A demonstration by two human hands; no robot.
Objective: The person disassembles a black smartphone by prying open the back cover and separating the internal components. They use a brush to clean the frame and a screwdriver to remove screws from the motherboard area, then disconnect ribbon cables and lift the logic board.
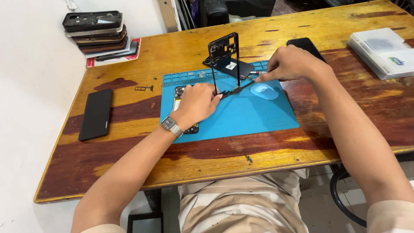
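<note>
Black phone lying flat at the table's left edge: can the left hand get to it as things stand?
Probably yes. The black phone lies alone on bare wood, nothing between it and the left hand, but that hand is occupied holding the phone frame upright.

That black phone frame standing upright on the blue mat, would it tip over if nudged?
Probably. The black phone frame stands on a narrow edge, steadied by the left hand. It looks thin and hollow, so likely light and somewhat bendy.

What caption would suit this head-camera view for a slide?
Two hands, left hand and right hand, hold a black phone frame upright on a blue mat.
</note>
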